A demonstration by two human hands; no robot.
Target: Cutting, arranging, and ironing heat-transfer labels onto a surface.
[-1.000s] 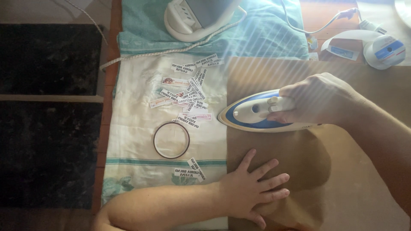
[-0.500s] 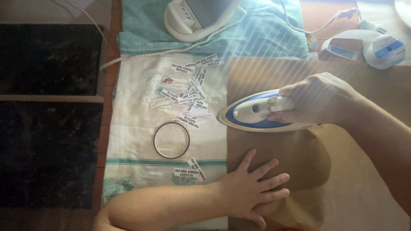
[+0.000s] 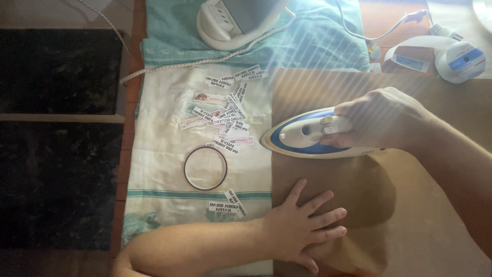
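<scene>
My right hand grips the handle of a blue and white iron, whose tip points left and whose soleplate rests on a sheet of brown paper. My left hand lies flat on the paper's near left part, fingers spread, just below the iron. A darker shape shows through the paper under the iron. Left of the paper, on a pale cloth, lie several small printed labels and a thin dark ring.
A white iron base station stands at the back on a teal cloth, its cords trailing across. A white and blue device sits at the back right. Dark floor lies beyond the table's left edge.
</scene>
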